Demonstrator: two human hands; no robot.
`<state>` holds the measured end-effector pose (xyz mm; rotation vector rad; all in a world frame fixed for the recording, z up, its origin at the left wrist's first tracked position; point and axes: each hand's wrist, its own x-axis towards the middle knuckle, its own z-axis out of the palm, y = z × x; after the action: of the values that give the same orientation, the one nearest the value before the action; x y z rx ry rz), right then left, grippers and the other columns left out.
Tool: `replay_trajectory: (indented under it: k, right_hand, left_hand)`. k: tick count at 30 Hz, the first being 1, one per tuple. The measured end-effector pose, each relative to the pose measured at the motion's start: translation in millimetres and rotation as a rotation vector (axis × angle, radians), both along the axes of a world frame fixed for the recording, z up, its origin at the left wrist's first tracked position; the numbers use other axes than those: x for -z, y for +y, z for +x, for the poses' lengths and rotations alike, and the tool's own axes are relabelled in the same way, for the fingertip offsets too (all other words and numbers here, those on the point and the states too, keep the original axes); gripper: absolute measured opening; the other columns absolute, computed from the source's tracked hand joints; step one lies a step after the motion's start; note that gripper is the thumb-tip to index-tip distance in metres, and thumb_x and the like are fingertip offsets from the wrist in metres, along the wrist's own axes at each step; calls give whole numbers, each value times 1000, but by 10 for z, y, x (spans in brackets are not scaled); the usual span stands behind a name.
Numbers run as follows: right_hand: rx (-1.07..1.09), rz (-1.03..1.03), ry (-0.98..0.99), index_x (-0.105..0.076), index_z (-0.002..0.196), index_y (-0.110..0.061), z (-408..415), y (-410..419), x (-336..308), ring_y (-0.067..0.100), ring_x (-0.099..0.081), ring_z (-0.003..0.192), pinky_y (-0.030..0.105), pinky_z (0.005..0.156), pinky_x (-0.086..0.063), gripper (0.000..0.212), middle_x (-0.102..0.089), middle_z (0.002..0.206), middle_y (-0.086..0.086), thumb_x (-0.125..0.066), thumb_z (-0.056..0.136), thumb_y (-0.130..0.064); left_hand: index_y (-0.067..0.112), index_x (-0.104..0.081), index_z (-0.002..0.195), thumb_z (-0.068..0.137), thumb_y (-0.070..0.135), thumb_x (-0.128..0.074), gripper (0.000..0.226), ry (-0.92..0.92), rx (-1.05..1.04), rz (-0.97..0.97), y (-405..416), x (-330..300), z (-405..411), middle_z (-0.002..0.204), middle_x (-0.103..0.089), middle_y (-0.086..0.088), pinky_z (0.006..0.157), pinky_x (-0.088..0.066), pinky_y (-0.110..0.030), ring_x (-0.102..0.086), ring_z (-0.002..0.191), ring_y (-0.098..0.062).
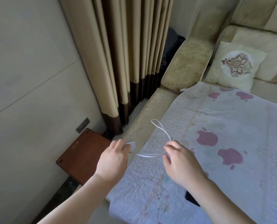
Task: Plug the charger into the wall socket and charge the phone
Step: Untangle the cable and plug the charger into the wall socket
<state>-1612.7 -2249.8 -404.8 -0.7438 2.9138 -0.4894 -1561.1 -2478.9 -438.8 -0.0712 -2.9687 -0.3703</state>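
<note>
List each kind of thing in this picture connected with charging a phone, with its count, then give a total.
Charger plug: 1
White cable: 1
Wall socket: 1
Dark phone, partly hidden under the right forearm: 1
Total: 4

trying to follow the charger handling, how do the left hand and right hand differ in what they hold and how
The left hand is closed around the white charger plug, off the sofa edge; the right hand pinches the white cable over the blanket. The left grip is a fist, while the right fingers are looser, with a cable loop rising above them. Both hold parts of the same charger, backs of the hands up.
</note>
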Motion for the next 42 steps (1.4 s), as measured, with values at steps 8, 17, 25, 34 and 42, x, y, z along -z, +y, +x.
replay_trajectory:
  k: [8,17,25,34,42]
  right_hand:
    - [-10,142,-28,-61,127,-3,-226,-175,1196,19,-59,115,28,91,-51,35,-56,133,4,-51,97,-16]
    - [-49,330,43,-75,73,11,-26,-337,2404,27,-74,83,31,65,-62,48,-75,84,18,-94,32,-4]
    - [-35,386,-110,-69,65,-7,178,-410,2994,31,-64,70,33,63,-57,26,-62,73,11,-87,47,-8]
    - [-68,537,-300,-65,108,-8,56,-536,3174,28,-54,109,35,92,-48,33,-56,113,9,-60,80,-25]
    - [-82,340,-243,-60,116,-13,-68,-773,2841,25,-61,102,33,74,-51,35,-54,120,5,-56,84,-27]
  left_hand:
    - [5,-67,102,55,-10,-70,50,68,97,-131,-170,1171,-232,99,-61,-12,44,-40,-31,-53,65,-28]
    - [9,-67,109,59,0,-68,51,-57,157,-165,-212,2573,-170,105,-62,-10,39,-41,-32,-56,69,-29]
    - [11,-70,95,67,9,-63,29,-230,139,-166,-183,2984,86,105,-60,-12,37,-46,-34,-61,67,-31]
    - [14,-51,126,72,15,-54,54,-456,-23,-55,-198,3178,79,139,-32,-9,83,-50,-43,-42,112,-32]
    - [13,-62,123,73,6,-56,51,-283,-160,99,-244,2879,57,132,-54,-16,83,-51,-47,-53,114,-38]
